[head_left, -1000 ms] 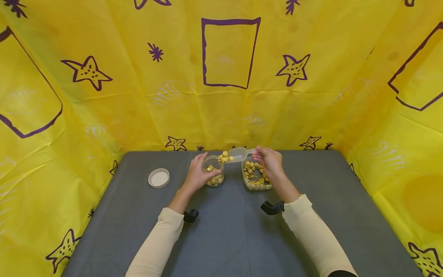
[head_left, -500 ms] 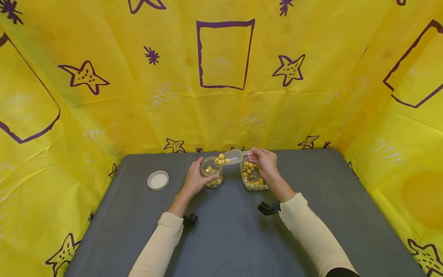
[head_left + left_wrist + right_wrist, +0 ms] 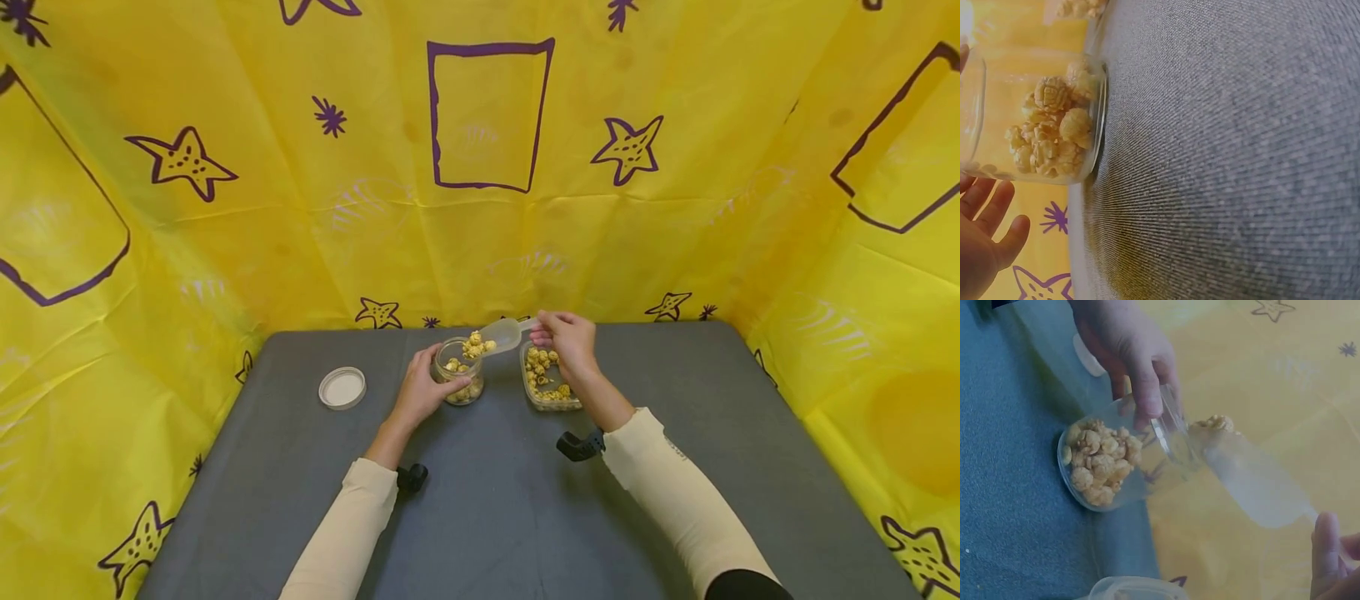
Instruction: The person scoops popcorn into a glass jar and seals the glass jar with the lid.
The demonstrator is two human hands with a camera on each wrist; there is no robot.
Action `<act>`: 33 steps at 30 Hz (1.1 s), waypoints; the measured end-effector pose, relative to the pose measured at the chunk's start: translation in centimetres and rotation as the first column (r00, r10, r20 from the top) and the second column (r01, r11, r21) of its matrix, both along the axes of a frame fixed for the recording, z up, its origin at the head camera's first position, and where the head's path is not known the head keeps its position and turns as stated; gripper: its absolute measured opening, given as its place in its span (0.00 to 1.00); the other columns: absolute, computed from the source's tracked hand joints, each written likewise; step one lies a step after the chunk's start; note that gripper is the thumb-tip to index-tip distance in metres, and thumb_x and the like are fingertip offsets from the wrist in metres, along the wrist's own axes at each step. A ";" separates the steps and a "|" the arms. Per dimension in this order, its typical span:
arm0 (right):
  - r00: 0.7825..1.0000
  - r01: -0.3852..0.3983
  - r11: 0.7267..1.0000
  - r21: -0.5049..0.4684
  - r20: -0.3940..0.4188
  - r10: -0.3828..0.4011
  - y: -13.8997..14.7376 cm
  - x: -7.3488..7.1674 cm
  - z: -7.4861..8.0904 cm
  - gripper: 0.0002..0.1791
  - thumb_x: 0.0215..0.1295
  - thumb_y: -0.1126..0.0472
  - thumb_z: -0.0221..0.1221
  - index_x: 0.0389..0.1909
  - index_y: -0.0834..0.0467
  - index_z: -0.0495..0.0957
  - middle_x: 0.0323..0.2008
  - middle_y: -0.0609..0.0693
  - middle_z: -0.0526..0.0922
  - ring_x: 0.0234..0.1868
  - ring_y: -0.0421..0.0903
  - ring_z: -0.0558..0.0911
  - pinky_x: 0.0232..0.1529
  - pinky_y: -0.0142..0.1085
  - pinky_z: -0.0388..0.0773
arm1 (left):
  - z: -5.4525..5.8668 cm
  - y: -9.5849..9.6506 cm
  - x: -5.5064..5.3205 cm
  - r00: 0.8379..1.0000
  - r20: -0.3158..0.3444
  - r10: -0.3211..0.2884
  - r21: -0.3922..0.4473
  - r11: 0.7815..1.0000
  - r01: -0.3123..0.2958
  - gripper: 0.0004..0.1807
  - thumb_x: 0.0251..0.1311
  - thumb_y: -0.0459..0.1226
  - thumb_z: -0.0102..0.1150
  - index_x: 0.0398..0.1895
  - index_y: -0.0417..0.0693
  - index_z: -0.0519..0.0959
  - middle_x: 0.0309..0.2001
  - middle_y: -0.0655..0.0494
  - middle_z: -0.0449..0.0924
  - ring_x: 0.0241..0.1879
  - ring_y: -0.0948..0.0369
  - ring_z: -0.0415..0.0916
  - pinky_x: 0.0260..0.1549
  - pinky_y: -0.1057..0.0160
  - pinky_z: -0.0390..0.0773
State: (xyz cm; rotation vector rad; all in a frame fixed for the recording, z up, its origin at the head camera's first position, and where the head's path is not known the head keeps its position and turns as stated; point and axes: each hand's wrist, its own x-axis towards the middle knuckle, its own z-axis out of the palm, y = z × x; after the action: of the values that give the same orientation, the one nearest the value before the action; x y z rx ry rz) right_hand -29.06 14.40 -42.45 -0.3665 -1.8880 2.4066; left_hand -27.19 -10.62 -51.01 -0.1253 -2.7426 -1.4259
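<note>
My left hand (image 3: 422,390) grips a clear jar (image 3: 465,393) near its rim, thumb in front and fingers behind. Caramel popcorn (image 3: 1054,131) fills the lower part of the jar, which stands upright on the table in the left wrist view. Pinched by its handle in my right hand (image 3: 572,343) is a translucent scoop (image 3: 505,335), tilted down to the left. Several popcorn pieces (image 3: 477,344) lie at the scoop's front, over the jar's mouth. The right wrist view shows the scoop (image 3: 1260,481) with its front end right at the jar's rim.
A clear square container (image 3: 551,406) holding more popcorn stands to the right of the jar, partly under my right hand. At the left lies a round white lid (image 3: 342,387). Yellow patterned cloth (image 3: 480,250) rises behind the grey table (image 3: 487,500).
The scoop has shifted slightly left over the jar's mouth, and its handle end has risen, so it tilts more steeply. My left hand keeps its hold on the jar.
</note>
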 end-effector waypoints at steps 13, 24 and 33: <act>0.981 0.009 0.962 0.274 -0.188 0.045 -2.4 0.0 1.9 0.14 0.66 0.65 0.60 0.41 0.76 0.80 0.20 0.53 0.84 0.16 0.38 0.81 0.27 0.43 0.84 | 0.3 -0.1 -0.1 1.000 0.000 0.016 -0.006 1.000 -0.016 0.49 0.46 0.52 0.75 0.70 0.45 0.63 0.62 0.42 0.66 0.61 0.47 0.66 0.64 0.43 0.65; 0.941 0.055 0.908 0.415 -0.327 0.092 -3.5 0.3 2.0 0.11 0.64 0.67 0.60 0.34 0.74 0.82 0.24 0.72 0.83 0.13 0.36 0.79 0.22 0.42 0.83 | 0.3 0.0 -0.1 1.000 0.011 0.019 -0.002 1.000 -0.019 0.49 0.46 0.51 0.75 0.70 0.43 0.63 0.61 0.41 0.67 0.61 0.46 0.66 0.64 0.43 0.64; 0.951 0.038 0.937 0.348 -0.300 0.073 -3.0 0.2 1.2 0.13 0.65 0.65 0.60 0.36 0.75 0.81 0.24 0.66 0.84 0.14 0.37 0.80 0.22 0.38 0.83 | 0.0 0.1 0.0 1.000 0.007 0.005 -0.012 1.000 -0.005 0.49 0.47 0.52 0.75 0.70 0.44 0.63 0.60 0.42 0.67 0.60 0.47 0.66 0.64 0.43 0.65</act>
State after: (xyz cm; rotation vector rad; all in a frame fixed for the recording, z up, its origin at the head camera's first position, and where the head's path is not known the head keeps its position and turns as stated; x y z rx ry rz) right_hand -28.84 11.37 -41.22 0.0498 -2.1107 1.9331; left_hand -27.21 -10.51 -50.98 -0.1134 -2.7555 -1.4113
